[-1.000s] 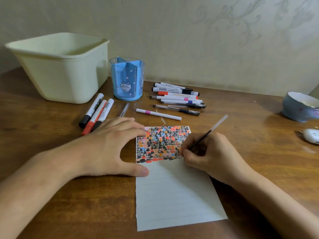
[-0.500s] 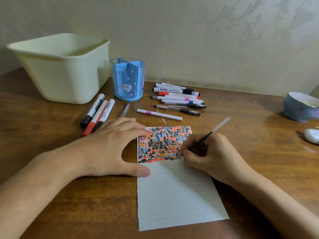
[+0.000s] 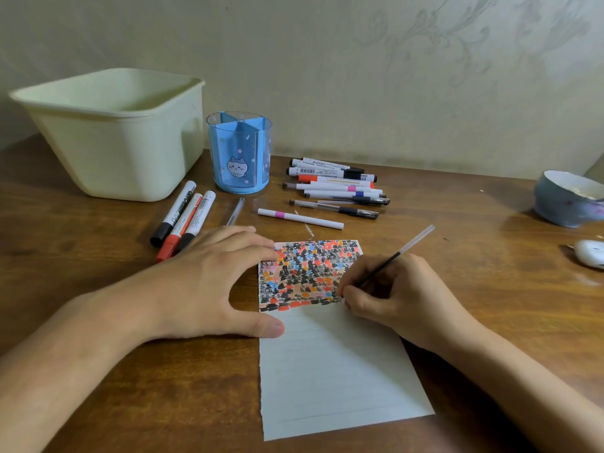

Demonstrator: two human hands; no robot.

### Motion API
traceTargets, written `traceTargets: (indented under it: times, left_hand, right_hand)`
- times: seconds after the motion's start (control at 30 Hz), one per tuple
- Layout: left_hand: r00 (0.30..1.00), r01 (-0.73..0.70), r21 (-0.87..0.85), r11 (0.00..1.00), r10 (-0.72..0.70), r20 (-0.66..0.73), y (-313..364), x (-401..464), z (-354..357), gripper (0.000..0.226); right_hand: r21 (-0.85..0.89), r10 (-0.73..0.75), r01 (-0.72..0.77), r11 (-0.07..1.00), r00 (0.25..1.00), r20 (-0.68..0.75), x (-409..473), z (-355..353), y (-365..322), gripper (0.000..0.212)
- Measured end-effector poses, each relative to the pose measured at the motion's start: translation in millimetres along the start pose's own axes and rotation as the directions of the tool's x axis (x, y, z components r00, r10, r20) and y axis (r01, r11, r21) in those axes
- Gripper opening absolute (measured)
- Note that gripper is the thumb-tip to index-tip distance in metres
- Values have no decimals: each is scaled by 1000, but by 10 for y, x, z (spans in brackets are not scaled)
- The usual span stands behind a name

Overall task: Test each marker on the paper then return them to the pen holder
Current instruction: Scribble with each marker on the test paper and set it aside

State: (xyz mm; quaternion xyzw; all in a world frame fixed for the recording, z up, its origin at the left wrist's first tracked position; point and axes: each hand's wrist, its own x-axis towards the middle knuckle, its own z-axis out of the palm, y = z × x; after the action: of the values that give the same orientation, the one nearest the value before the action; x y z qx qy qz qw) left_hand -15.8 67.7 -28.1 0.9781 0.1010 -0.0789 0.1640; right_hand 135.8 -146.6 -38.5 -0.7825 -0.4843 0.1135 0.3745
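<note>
A lined sheet of paper (image 3: 330, 371) lies on the wooden table, its top part covered in black, red, orange and blue scribbles. My right hand (image 3: 395, 299) grips a thin pen refill (image 3: 405, 250) with its tip on the scribbled area's lower right. My left hand (image 3: 202, 286) presses the paper's left edge with thumb and fingertips. The blue pen holder (image 3: 240, 152) stands behind, nothing showing above its rim. Three thick markers (image 3: 181, 220) lie left of it; several pens and markers (image 3: 336, 188) lie right; a white marker with a pink band (image 3: 300, 218) lies nearer.
A large cream plastic bin (image 3: 111, 132) stands at the back left against the wall. A grey-blue bowl (image 3: 568, 199) and a small white object (image 3: 590, 253) sit at the right edge. A clear pen (image 3: 236, 211) lies in front of the holder.
My right hand has shifted only slightly with the refill on the scribbles. My left hand stays on the paper's edge.
</note>
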Motion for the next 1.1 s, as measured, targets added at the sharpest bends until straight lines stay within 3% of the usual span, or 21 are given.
traceTargets:
  times: [0.83, 1.1]
  left_hand:
    - [1000, 19, -4, 1000, -19, 17, 14, 6, -11, 106]
    - [999, -35, 12, 999, 35, -19, -37, 6, 19, 108]
  right_hand:
    - [-7, 6, -6, 1000, 1000, 13, -5, 6, -12, 19]
    - [8, 1, -2, 1000, 1000, 23, -7, -3, -14, 18]
